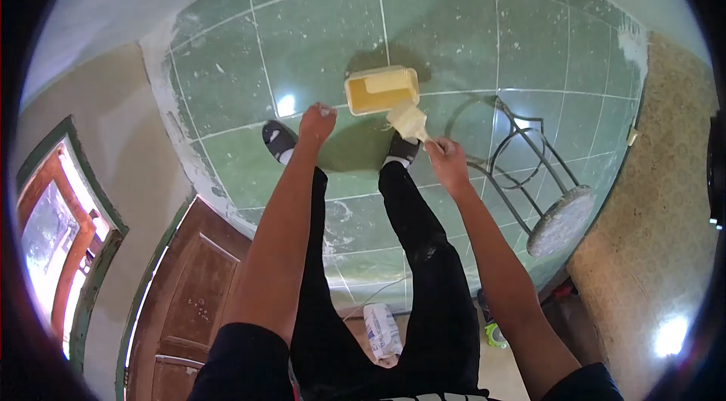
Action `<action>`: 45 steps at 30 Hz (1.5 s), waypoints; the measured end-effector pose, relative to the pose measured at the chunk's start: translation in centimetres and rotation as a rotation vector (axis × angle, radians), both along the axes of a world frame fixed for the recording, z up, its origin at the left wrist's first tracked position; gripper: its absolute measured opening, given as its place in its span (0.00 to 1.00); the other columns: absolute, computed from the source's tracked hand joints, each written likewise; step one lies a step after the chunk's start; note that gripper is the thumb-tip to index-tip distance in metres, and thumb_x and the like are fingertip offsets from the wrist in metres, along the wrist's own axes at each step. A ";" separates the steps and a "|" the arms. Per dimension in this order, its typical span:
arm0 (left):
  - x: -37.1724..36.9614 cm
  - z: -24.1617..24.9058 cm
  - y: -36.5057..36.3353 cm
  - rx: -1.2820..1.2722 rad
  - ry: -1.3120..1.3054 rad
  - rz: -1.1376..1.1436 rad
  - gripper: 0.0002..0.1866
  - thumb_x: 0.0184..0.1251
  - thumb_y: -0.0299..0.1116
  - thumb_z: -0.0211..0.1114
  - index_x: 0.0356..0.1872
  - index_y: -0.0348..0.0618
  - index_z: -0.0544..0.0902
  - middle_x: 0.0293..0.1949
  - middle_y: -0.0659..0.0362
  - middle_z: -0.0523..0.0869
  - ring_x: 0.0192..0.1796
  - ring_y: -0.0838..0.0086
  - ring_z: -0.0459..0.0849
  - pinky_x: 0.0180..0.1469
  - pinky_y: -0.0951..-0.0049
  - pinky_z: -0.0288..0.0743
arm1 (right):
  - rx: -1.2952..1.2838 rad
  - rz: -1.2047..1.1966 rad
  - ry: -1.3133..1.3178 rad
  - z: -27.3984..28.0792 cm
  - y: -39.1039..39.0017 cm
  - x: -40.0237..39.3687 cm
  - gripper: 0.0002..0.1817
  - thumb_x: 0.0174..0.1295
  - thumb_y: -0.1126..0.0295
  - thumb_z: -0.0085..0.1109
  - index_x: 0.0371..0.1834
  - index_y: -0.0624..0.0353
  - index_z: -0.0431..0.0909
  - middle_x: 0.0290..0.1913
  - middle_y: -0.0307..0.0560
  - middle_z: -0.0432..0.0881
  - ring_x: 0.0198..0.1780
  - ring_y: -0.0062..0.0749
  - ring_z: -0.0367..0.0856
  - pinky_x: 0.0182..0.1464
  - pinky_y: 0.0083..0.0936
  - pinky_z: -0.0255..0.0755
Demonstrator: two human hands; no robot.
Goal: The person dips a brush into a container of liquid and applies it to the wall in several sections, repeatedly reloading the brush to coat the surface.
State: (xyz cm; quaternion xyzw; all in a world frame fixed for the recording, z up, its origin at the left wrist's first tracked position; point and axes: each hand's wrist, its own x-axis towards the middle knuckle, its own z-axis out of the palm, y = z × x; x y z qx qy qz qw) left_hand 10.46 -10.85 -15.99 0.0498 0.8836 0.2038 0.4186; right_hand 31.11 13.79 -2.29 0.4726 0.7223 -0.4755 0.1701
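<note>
My right hand grips the handle of a wide paintbrush, its bristles pale and cream-coloured. The brush head is just below the near right corner of a rectangular plastic tub on the tiled floor. Yellowish liquid fills part of the tub. To the left of the tub, my left hand hangs in the air with its fingers curled closed. Whether anything is inside those fingers cannot be made out.
A stool with metal legs lies tipped over at the right. Green floor tiles carry white splashes. A white bag sits behind my legs. At the left are a brown door and a window.
</note>
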 end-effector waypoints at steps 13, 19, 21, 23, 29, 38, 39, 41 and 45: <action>-2.1 -3.9 6.9 -0.288 -0.038 -0.097 0.16 0.62 0.42 0.64 0.47 0.48 0.87 0.49 0.48 0.88 0.53 0.54 0.86 0.55 0.57 0.80 | -0.013 -0.016 -0.098 -2.8 2.5 0.0 0.20 0.62 0.58 0.57 0.29 0.69 0.76 0.23 0.59 0.75 0.25 0.41 0.72 0.34 0.39 0.69; -2.6 -4.7 6.8 -0.281 -0.030 -0.113 0.16 0.60 0.42 0.63 0.45 0.46 0.87 0.46 0.48 0.88 0.51 0.53 0.87 0.55 0.57 0.80 | -0.026 0.001 -0.086 -2.9 1.8 -1.0 0.20 0.62 0.59 0.57 0.29 0.69 0.75 0.22 0.58 0.72 0.24 0.38 0.69 0.33 0.39 0.68; -2.6 -4.6 6.8 -0.311 -0.040 -0.140 0.15 0.61 0.41 0.62 0.45 0.47 0.87 0.47 0.47 0.88 0.52 0.52 0.87 0.55 0.56 0.80 | -0.030 0.002 -0.090 -3.0 1.1 -1.6 0.20 0.62 0.59 0.57 0.29 0.69 0.75 0.22 0.59 0.72 0.24 0.39 0.69 0.33 0.39 0.68; -2.5 -4.0 7.1 -0.310 -0.059 -0.134 0.15 0.61 0.40 0.62 0.44 0.46 0.87 0.47 0.47 0.88 0.52 0.52 0.87 0.55 0.56 0.80 | 0.018 0.059 -0.048 -3.2 0.6 -1.8 0.19 0.62 0.59 0.57 0.29 0.69 0.76 0.24 0.61 0.74 0.25 0.45 0.71 0.34 0.40 0.68; -1.9 -4.4 6.8 -0.259 0.018 -0.305 0.14 0.62 0.36 0.61 0.44 0.40 0.86 0.46 0.46 0.88 0.51 0.51 0.87 0.54 0.56 0.81 | -0.011 0.016 -0.083 -2.9 -1.3 -2.9 0.18 0.62 0.59 0.57 0.31 0.68 0.78 0.26 0.62 0.77 0.28 0.52 0.75 0.36 0.40 0.71; -2.2 -3.8 4.3 -0.318 0.026 -0.293 0.11 0.64 0.32 0.60 0.45 0.44 0.86 0.48 0.51 0.88 0.53 0.56 0.86 0.54 0.56 0.81 | 0.019 0.062 -0.061 -2.2 -2.8 -3.2 0.19 0.62 0.59 0.57 0.30 0.70 0.78 0.24 0.60 0.77 0.27 0.47 0.77 0.35 0.41 0.70; -2.4 -3.9 3.8 -0.326 0.019 -0.279 0.12 0.65 0.32 0.60 0.46 0.44 0.86 0.48 0.51 0.88 0.53 0.56 0.86 0.54 0.56 0.81 | 0.018 0.060 -0.061 -2.0 -3.0 -3.4 0.19 0.62 0.59 0.57 0.30 0.70 0.78 0.24 0.60 0.77 0.27 0.47 0.77 0.35 0.41 0.70; -2.8 -4.0 2.8 -0.320 0.043 -0.270 0.13 0.64 0.34 0.59 0.45 0.42 0.86 0.48 0.48 0.87 0.52 0.54 0.86 0.54 0.55 0.81 | -0.029 0.058 -0.095 -1.6 -3.1 -3.8 0.20 0.62 0.59 0.57 0.29 0.70 0.77 0.23 0.59 0.76 0.26 0.46 0.75 0.34 0.40 0.69; -3.6 -4.4 0.3 -0.328 0.076 -0.280 0.14 0.64 0.36 0.59 0.44 0.40 0.85 0.48 0.46 0.87 0.52 0.52 0.86 0.53 0.55 0.81 | -0.024 0.082 -0.077 -1.8 -4.0 -4.0 0.19 0.62 0.59 0.58 0.29 0.70 0.77 0.23 0.60 0.76 0.26 0.45 0.75 0.34 0.40 0.69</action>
